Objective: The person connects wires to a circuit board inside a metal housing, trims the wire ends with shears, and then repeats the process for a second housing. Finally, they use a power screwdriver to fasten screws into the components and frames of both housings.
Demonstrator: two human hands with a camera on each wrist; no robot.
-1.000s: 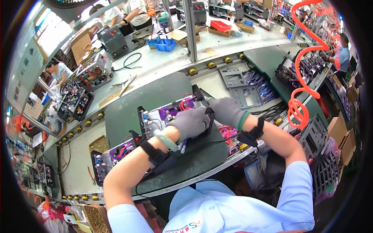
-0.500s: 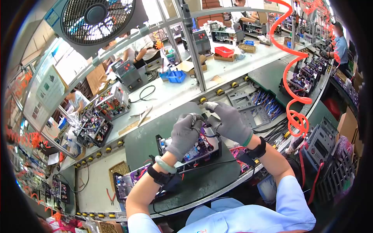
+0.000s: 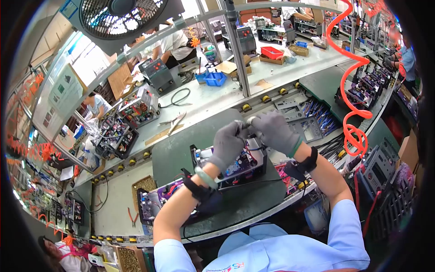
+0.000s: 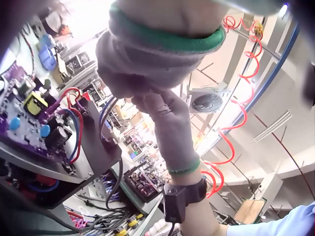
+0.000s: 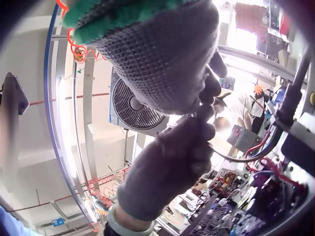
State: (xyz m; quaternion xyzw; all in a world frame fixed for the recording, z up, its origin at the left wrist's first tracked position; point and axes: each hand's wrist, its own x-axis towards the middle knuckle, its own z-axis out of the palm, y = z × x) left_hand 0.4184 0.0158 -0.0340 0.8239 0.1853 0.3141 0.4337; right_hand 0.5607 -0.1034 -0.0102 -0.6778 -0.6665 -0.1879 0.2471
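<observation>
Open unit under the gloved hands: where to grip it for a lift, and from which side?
Probably by the left end panel and right end panel, coming in from both sides at once. They stand upright at opposite ends; the top is open, exposing the circuit board and a yellow component, so avoid gripping from above.

Gloves matt, rough knit cloth; coiled hose glossy plastic; post metal.

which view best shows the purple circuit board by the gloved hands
Left wrist: the purple circuit board is large there, its blue discs and yellow component distinct, though the frame edge crops it. In the head view the grey-gloved left hand partly covers it; the right wrist view shows it unclearly.
</observation>
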